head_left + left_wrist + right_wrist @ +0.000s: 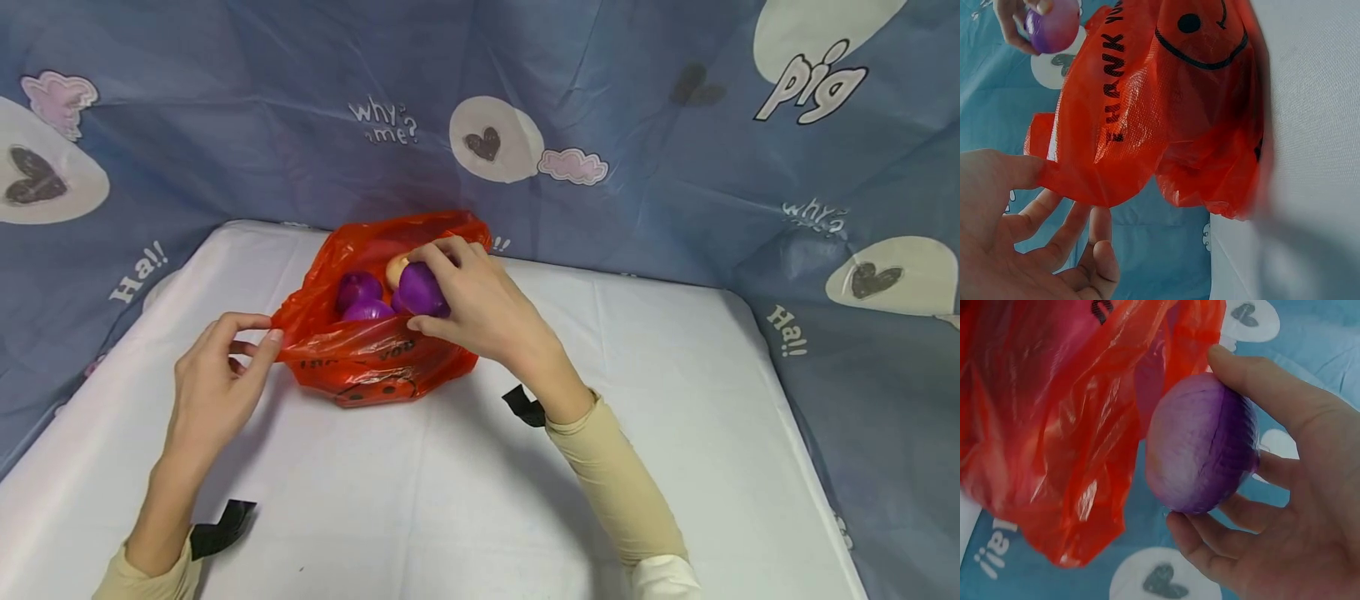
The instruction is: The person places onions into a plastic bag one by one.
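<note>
An open red plastic bag (375, 350) with a black smiley print stands on the white table (465, 500). Inside lie two purple onions (358, 288) and a pale yellowish one (396, 268). My right hand (480, 304) grips another purple onion (420, 290) over the bag's mouth; the right wrist view shows that onion (1200, 453) held between thumb and fingers beside the bag (1054, 425). My left hand (225, 371) pinches the bag's left rim; in the left wrist view the thumb presses the red film (1110, 125).
A blue printed cloth (675, 167) walls the table at the back and both sides. Black straps (221, 527) hang at my wrists. White tabletop extends in front of and to the right of the bag.
</note>
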A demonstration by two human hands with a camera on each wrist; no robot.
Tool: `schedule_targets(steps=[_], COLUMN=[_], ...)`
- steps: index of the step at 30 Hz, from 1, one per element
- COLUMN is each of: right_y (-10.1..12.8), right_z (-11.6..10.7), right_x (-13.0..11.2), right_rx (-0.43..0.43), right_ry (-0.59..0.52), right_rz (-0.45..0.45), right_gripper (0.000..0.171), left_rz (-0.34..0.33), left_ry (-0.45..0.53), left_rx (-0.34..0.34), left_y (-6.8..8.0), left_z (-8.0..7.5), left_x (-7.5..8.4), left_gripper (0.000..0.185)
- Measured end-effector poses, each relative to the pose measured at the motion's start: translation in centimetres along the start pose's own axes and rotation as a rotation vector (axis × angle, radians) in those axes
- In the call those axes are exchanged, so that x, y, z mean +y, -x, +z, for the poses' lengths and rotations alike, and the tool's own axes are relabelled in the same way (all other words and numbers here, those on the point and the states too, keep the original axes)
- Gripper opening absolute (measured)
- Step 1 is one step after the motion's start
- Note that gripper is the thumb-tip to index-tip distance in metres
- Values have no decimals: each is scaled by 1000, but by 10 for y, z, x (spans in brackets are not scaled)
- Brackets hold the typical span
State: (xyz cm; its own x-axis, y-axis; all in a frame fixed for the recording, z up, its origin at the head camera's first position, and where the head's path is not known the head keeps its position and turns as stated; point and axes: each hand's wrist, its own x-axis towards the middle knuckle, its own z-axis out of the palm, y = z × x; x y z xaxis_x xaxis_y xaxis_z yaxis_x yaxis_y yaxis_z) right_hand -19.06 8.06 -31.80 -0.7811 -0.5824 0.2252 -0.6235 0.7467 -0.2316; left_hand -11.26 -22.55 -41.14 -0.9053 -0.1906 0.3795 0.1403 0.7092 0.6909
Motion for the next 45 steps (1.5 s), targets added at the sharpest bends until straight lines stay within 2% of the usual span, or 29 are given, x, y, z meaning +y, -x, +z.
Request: schedule_targets(steps=[11,20,35,45], right_y=[-38,-55,-68,-60], right_z=[15,28,45,44], right_x=[-10,-13,-14,-14], right_rx=[-23,-45,-33,4], right_ry=[36,64,79,111], right_rz=[21,72,60,52], right_gripper=[72,76,76,62], left_rz=[-29,-27,-29,-23], left_ry=[8,10,5,0], left_rx=[-2,-3,-5,-6], left_y=[-2,-3,-3,-2], left_z=[1,3,2,-1], left_x=[-1,-2,-4,-1], left_gripper=[27,28,28,28])
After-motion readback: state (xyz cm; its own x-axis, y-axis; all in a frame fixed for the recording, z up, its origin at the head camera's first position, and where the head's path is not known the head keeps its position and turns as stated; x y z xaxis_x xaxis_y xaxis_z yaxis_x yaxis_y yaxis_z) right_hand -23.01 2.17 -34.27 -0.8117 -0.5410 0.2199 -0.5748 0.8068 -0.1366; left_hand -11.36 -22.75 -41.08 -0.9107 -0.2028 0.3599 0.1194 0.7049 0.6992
